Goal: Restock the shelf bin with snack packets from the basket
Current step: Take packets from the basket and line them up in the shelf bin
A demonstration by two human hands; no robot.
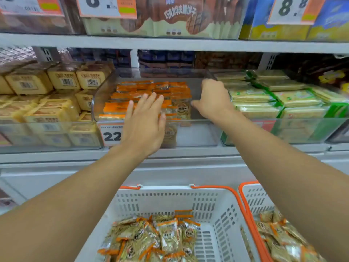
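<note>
A clear plastic shelf bin on the middle shelf holds rows of orange-edged snack packets in its left part; its right part is bare. My left hand reaches over the bin's front wall, fingers straight and spread, resting on the packets. My right hand is inside the bin's right part, fingers curled away from view; whether it holds anything is hidden. Below, a white basket with orange handles holds several loose packets of the same kind.
A second white basket with similar packets stands at the lower right. Yellow boxed snacks fill the bin to the left, green packets the bin to the right. A price tag hangs on the bin front. Another stocked shelf runs above.
</note>
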